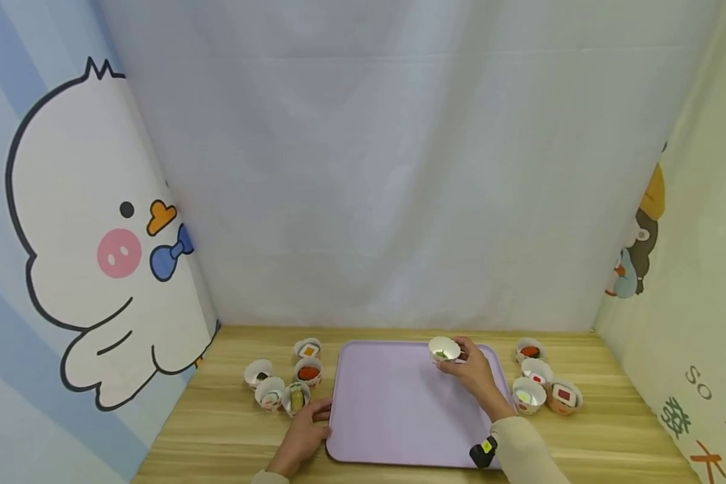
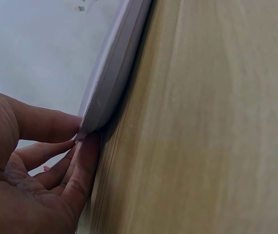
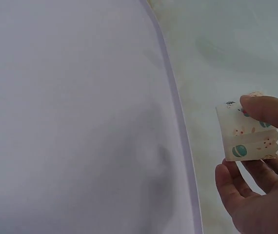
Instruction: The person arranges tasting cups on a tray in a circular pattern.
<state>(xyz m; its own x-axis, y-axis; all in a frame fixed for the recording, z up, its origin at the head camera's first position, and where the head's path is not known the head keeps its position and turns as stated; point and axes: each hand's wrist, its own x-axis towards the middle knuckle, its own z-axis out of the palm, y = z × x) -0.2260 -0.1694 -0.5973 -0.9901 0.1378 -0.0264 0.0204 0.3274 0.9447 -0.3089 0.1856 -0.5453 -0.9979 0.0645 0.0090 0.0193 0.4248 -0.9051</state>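
A small white paper cup (image 1: pixel 444 350) with a scalloped rim and something green inside is held by my right hand (image 1: pixel 473 371) above the tray's far right part. In the right wrist view, the cup's printed side (image 3: pixel 248 131) shows between the thumb and fingers. The light purple tray (image 1: pixel 399 403) lies on the wooden table. At its left edge, my left hand (image 1: pixel 305 433) pinches the rim; the left wrist view has thumb and fingers meeting at the tray's edge (image 2: pixel 107 83).
Several small cups with different fillings, among them a red-filled cup (image 1: pixel 308 372), stand left of the tray. Right of it are several more, including a cup with a red square (image 1: pixel 565 396). A white curtain (image 1: pixel 369 202) hangs behind the wooden table (image 1: pixel 218 417).
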